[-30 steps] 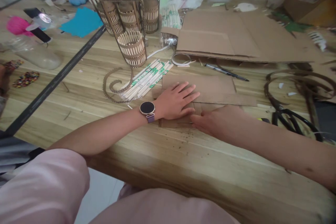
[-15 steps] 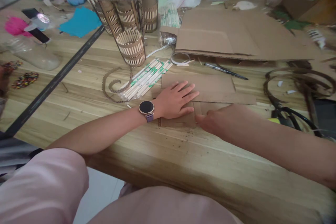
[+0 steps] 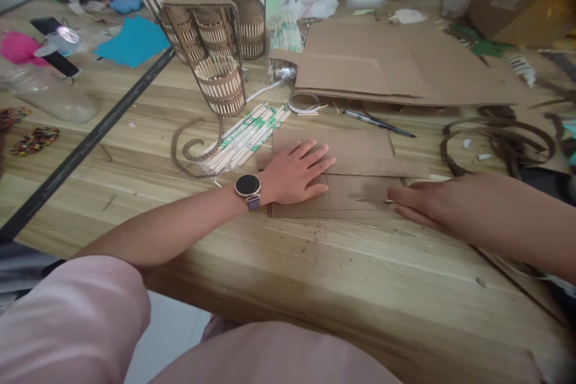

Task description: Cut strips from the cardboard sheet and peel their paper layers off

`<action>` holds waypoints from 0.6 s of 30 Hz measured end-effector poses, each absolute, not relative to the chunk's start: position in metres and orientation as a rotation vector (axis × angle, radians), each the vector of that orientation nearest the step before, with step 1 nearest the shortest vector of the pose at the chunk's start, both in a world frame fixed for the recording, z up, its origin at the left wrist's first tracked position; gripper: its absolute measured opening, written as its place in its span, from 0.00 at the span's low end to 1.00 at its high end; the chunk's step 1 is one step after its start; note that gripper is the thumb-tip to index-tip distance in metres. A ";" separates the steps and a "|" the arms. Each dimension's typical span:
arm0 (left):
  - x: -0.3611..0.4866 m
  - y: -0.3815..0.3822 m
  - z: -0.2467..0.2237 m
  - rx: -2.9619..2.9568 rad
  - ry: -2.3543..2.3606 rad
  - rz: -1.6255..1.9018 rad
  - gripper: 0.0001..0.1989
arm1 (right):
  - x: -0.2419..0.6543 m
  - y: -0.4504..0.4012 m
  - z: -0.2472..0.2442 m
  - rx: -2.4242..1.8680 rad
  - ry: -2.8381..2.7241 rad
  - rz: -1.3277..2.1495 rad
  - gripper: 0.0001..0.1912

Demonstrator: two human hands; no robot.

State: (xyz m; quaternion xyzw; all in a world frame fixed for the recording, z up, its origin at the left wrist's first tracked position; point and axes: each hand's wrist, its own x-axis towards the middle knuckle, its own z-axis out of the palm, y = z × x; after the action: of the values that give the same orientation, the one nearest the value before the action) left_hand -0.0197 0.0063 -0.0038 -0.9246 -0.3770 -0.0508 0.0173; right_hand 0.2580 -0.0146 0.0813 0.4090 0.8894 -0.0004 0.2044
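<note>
My left hand (image 3: 299,173), with a watch (image 3: 248,186) on its wrist, lies flat with fingers spread. It presses on a cardboard strip (image 3: 360,159), which lies over another cardboard piece (image 3: 355,187). My right hand (image 3: 432,201) is closed near the right end of that lower piece. A thin blade (image 3: 377,200) juts leftward from its fingertips, low over the cardboard; the rest of the tool is hidden in the hand. Paper-wrapped sticks (image 3: 247,138) and a curled corrugated strip (image 3: 182,147) lie left of my left hand.
A basket (image 3: 221,87) of sticks and cardboard with a tall handle stands behind the wrapped sticks. Large cardboard sheets (image 3: 360,69) lie at the back, with a pen (image 3: 380,123) before them. Curled brown strips (image 3: 490,138) are at the right, a blue sheet (image 3: 132,42) far left.
My right hand has moved right along the cardboard, away from my left hand, and the thin blade now shows. My left hand stays flat on the strip. The view has shifted slightly.
</note>
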 end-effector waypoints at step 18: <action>-0.019 0.007 -0.007 -2.868 -1.150 -0.221 0.32 | 0.185 -0.022 0.059 0.843 2.528 0.011 0.13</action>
State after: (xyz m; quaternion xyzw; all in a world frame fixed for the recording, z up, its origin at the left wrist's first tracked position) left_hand -0.0193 0.0069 -0.0071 -0.9255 -0.3713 -0.0712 0.0218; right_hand 0.1848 -0.0220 0.0593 0.3074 0.9218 0.0039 0.2362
